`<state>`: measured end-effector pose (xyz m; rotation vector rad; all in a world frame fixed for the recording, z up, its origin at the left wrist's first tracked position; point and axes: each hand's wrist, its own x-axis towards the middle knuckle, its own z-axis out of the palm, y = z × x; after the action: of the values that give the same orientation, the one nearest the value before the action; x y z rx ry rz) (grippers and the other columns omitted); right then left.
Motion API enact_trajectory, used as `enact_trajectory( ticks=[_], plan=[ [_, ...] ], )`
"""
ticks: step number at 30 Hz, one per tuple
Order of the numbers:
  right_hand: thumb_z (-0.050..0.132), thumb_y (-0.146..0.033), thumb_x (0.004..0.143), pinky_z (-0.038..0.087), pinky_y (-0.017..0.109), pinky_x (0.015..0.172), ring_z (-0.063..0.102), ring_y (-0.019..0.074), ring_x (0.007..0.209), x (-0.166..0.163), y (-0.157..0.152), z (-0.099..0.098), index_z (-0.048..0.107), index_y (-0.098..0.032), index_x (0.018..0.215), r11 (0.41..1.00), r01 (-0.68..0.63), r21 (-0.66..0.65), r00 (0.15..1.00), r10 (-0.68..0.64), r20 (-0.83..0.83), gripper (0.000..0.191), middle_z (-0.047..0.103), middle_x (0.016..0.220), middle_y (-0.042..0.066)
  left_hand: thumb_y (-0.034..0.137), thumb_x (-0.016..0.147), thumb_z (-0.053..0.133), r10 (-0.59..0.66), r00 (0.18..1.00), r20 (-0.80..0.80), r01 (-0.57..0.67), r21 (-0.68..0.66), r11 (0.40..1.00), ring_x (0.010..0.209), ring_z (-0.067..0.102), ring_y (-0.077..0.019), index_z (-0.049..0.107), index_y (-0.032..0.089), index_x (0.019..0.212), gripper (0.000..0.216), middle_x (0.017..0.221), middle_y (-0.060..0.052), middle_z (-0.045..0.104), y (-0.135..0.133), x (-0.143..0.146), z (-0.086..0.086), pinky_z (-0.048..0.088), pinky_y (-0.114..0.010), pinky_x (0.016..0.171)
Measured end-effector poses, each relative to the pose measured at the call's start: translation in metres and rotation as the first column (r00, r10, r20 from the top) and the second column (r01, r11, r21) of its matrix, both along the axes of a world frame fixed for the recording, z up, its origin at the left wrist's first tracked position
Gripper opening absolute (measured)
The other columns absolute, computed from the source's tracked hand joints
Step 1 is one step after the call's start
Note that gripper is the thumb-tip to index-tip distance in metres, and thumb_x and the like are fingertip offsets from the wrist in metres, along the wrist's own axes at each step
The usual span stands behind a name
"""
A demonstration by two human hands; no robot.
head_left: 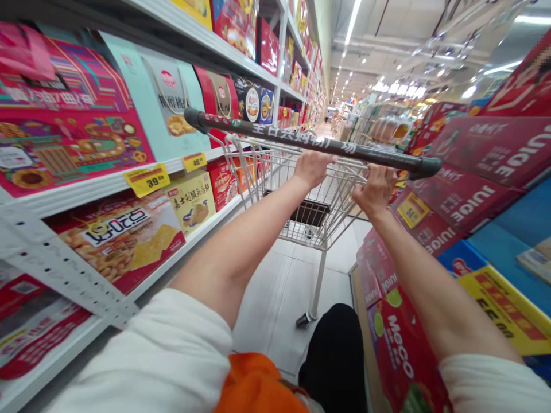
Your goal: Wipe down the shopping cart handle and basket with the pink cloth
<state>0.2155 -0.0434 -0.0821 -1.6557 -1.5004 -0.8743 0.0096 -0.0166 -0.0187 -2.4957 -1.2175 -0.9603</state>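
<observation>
A wire shopping cart (pixel 275 163) stands in front of me, with a dark handle bar (pixel 258 129) that carries white lettering and runs at a slant across the view. Just under the middle of the bar, my left hand (pixel 314 168) is closed on the cart; its fingertips are partly hidden. My right hand (pixel 376 188) is closed too, with its fingers curled at the cart's rear frame below the bar's right end. Whether either palm also touches the bar I cannot tell. In the cart's lower part a dark panel (pixel 309 213) shows, and a caster wheel (pixel 306 320) rests on the floor.
On the left, white shelving (pixel 172 166) holds boxed snacks, including a pink gift box (pixel 73 132) and a mint box (pixel 163 97), with yellow price tags (pixel 147 179). Stacked red juice cartons (pixel 486 166) rise close on the right. Pale floor tiles (pixel 275 287) run between.
</observation>
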Motion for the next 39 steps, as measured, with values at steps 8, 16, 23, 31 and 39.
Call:
enact_trajectory(
  ticks=[8, 16, 23, 31, 39],
  plan=[
    [0.053, -0.026, 0.071, 0.035, 0.055, 0.107, 0.045, 0.0370, 0.122, 0.017, 0.003, 0.002, 0.052, -0.012, 0.124, 0.995, -0.071, -0.063, 0.995, 0.076, 0.068, 0.055, 0.058, 0.122, 0.020, 0.015, 0.101, 0.043, -0.049, 0.995, -0.092, 0.045, -0.048, 0.998, 0.114, 0.064, -0.0254, 0.063, 0.026, 0.135, 0.041, 0.131, -0.011, 0.067, -0.005, 0.022, 0.007, 0.050, -0.038, 0.097],
    [0.055, -0.028, 0.070, 0.034, 0.055, 0.108, 0.042, 0.0363, 0.126, 0.025, 0.006, 0.005, 0.048, -0.012, 0.126, 0.991, -0.090, -0.094, 0.994, 0.096, 0.054, 0.059, 0.055, 0.126, 0.020, 0.000, 0.090, 0.039, 0.089, 0.983, -0.158, -0.082, 0.045, 0.996, 0.112, 0.065, -0.0274, 0.062, 0.016, 0.133, 0.051, 0.120, -0.016, 0.071, -0.009, 0.012, 0.005, 0.049, -0.039, 0.098],
    [0.056, -0.024, 0.067, 0.035, 0.055, 0.106, 0.041, 0.0358, 0.124, 0.030, 0.009, 0.003, 0.049, -0.013, 0.124, 0.991, -0.102, -0.088, 0.992, 0.108, 0.061, 0.058, 0.053, 0.123, 0.018, 0.000, 0.090, 0.039, -0.002, 0.989, -0.150, 0.021, 0.127, 0.992, 0.122, 0.059, -0.0269, 0.058, 0.018, 0.137, 0.054, 0.126, -0.014, 0.065, -0.003, 0.003, -0.009, 0.045, -0.040, 0.104],
    [0.058, -0.026, 0.065, 0.035, 0.054, 0.106, 0.040, 0.0345, 0.121, 0.040, 0.016, 0.000, 0.049, -0.013, 0.120, 0.994, -0.092, -0.062, 0.993, 0.096, 0.068, 0.057, 0.051, 0.120, 0.017, 0.003, 0.089, 0.035, 0.235, 0.970, 0.062, -0.239, 0.070, 0.968, 0.131, 0.050, -0.0310, 0.059, 0.010, 0.132, 0.050, 0.131, -0.020, 0.059, 0.027, -0.091, -0.013, 0.036, -0.046, 0.115],
    [0.059, -0.027, 0.066, 0.037, 0.054, 0.102, 0.042, 0.0359, 0.120, 0.038, 0.024, -0.005, 0.048, -0.016, 0.119, 0.997, -0.071, -0.015, 0.994, 0.072, 0.087, 0.055, 0.052, 0.117, 0.016, -0.002, 0.078, 0.043, 0.271, 0.954, 0.126, -0.286, 0.125, 0.950, 0.127, 0.052, -0.0303, 0.059, 0.016, 0.132, 0.060, 0.131, -0.014, 0.062, 0.036, -0.092, -0.019, 0.043, -0.046, 0.114]
  ],
)
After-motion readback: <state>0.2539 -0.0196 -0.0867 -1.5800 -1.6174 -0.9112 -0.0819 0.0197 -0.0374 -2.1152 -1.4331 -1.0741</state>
